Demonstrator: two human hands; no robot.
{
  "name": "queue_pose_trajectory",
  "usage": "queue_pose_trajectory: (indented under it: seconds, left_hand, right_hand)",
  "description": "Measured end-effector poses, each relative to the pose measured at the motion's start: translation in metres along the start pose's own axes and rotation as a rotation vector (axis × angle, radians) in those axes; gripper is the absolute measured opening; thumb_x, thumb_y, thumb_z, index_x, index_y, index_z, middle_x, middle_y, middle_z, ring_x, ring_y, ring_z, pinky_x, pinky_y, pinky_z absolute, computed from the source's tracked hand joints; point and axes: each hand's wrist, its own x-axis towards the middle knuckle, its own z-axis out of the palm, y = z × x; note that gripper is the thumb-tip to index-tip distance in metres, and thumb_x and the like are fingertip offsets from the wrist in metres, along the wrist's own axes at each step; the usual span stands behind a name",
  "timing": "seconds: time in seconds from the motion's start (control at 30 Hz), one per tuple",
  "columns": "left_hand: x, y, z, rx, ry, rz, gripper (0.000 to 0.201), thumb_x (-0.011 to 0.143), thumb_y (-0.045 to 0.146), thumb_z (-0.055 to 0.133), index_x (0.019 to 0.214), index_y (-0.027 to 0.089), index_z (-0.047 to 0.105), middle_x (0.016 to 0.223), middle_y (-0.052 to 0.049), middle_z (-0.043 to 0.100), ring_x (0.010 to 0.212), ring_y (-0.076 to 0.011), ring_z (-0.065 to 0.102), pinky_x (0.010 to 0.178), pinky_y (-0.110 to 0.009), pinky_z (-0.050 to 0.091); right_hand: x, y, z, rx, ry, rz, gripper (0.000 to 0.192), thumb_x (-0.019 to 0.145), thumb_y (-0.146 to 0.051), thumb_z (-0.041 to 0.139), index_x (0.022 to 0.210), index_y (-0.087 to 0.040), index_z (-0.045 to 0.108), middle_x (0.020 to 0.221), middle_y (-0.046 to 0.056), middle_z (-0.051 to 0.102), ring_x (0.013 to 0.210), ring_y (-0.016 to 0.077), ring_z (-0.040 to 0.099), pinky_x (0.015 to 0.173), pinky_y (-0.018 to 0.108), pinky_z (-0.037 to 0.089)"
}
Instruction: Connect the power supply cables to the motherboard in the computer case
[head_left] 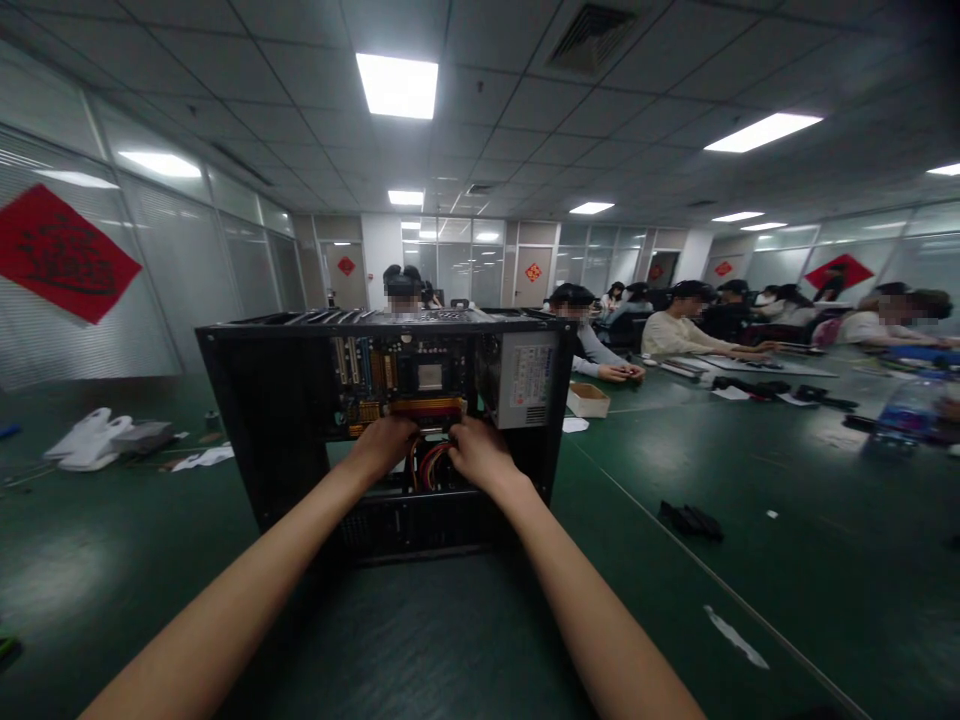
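An open black computer case [225, 420] stands on the green table in front of me, its inside facing me. Both my hands reach into it. My left hand [384, 445] is at the left end of the red and yellow memory slots [427, 408] on the motherboard [405, 360], fingers curled. At the slots' right end is my right hand [480, 452], also with bent fingers. A thin pale edge shows between the fingertips; what they grip is too small to name. Below hang red, yellow and black cables [433, 466]. A silver power supply [526, 380] sits at the upper right.
White plastic bags [94, 438] and a grey box [144, 437] lie on the left. To the right are a small open carton [588, 400], a black cloth-like item [691, 521], a paper scrap [735, 636] and a large clear bottle [911, 410]. Several people sit farther along the table.
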Motion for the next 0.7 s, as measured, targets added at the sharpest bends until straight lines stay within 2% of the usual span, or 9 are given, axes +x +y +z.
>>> queue_pose_trajectory:
  seconds: [0.3, 0.43, 0.57, 0.7]
  left_hand:
    - [0.001, 0.003, 0.002, -0.047, 0.023, -0.023, 0.02, 0.088, 0.018, 0.054, 0.098, 0.019, 0.071, 0.099, -0.01, 0.073, 0.093, -0.0224, 0.069, 0.076, -0.027, 0.049]
    - [0.002, 0.0, 0.002, -0.051, 0.02, -0.012, 0.017, 0.087, 0.02, 0.056, 0.096, 0.017, 0.07, 0.097, -0.011, 0.072, 0.091, -0.0243, 0.069, 0.076, -0.029, 0.05]
    - [0.003, -0.006, 0.006, -0.067, 0.011, 0.023, 0.016, 0.087, 0.024, 0.058, 0.097, 0.019, 0.07, 0.1, -0.01, 0.072, 0.096, -0.0237, 0.067, 0.08, -0.029, 0.05]
    - [0.004, -0.011, 0.01, -0.081, 0.0, 0.053, 0.017, 0.088, 0.024, 0.057, 0.096, 0.02, 0.071, 0.1, -0.009, 0.072, 0.097, -0.0228, 0.067, 0.082, -0.029, 0.049]
  right_hand:
    - [0.007, 0.0, 0.001, -0.077, -0.037, -0.096, 0.015, 0.091, -0.013, 0.05, 0.099, -0.015, 0.062, 0.105, 0.012, 0.064, 0.095, 0.0225, 0.064, 0.078, 0.029, 0.047]
    - [0.021, -0.001, 0.002, -0.23, -0.068, -0.251, 0.025, 0.093, -0.008, 0.041, 0.107, -0.016, 0.06, 0.106, 0.012, 0.063, 0.089, 0.0215, 0.066, 0.071, 0.029, 0.047]
    - [0.033, 0.003, 0.005, -0.283, -0.085, -0.464, 0.024, 0.096, -0.01, 0.038, 0.11, -0.015, 0.057, 0.11, 0.012, 0.059, 0.095, 0.021, 0.064, 0.074, 0.028, 0.046]
    - [0.035, 0.006, 0.009, -0.228, -0.053, -0.487, 0.02, 0.096, -0.01, 0.04, 0.106, -0.014, 0.057, 0.111, 0.01, 0.057, 0.095, 0.0194, 0.062, 0.076, 0.027, 0.045]
